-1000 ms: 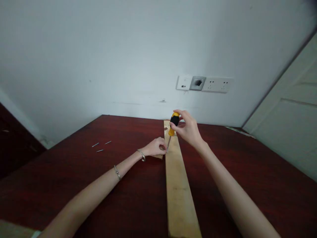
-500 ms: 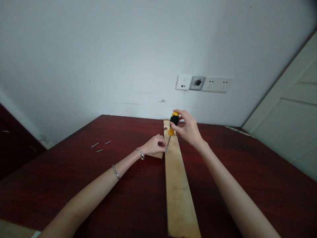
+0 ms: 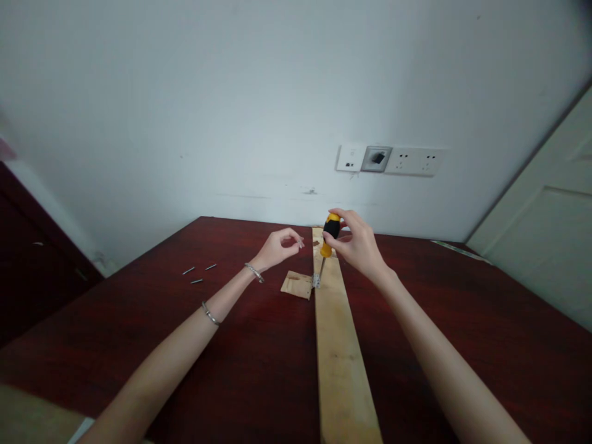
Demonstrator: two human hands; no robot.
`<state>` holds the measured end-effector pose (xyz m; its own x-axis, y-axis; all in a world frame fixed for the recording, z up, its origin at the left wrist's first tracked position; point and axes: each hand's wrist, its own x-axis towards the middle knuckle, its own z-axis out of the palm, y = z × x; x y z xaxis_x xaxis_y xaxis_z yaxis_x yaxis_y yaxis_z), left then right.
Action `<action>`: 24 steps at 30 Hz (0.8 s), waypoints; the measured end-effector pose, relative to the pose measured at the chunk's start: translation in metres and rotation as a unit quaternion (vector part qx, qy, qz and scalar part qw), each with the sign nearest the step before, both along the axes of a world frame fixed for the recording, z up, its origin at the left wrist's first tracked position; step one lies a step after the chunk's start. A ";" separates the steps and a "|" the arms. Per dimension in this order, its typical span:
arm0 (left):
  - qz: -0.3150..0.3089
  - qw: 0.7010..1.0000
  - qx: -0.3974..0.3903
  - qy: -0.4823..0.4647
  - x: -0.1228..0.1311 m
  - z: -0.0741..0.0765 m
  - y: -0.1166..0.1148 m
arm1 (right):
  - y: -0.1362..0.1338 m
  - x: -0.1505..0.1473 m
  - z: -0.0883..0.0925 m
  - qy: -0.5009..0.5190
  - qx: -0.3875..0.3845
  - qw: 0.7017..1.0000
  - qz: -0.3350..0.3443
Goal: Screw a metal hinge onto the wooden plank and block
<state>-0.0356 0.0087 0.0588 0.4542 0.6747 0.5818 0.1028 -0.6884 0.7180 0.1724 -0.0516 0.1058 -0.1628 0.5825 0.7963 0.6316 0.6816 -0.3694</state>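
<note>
My right hand grips a yellow and black screwdriver by its handle. The shaft slants down, its tip at a small metal hinge on the left edge of a long wooden board. Left of the board, a short square wood piece lies against the hinge. Thumb and forefinger of my left hand are pinched together above the table, apart from the board; a small pale glint shows at the fingertips, too small to name.
Three thin metal screws or nails lie loose on the dark red table at the left. The table's far edge meets a white wall with sockets. A pale panelled door stands at the right.
My left hand has lifted off the hinge and moved up and left, uncovering the square wood piece. The screwdriver stays at the hinge in my right hand. The view has shifted slightly.
</note>
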 end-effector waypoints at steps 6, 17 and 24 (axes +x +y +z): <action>0.119 0.992 0.006 -0.050 -0.060 0.017 0.011 | -0.003 -0.003 0.001 0.000 -0.008 1.000 0.009; 0.242 0.910 0.059 0.330 -0.227 0.006 -0.007 | -0.005 -0.005 0.001 -0.008 -0.008 1.000 -0.009; 0.197 0.855 0.008 0.480 -0.281 -0.006 -0.034 | -0.001 -0.001 -0.003 -0.019 0.011 0.999 -0.045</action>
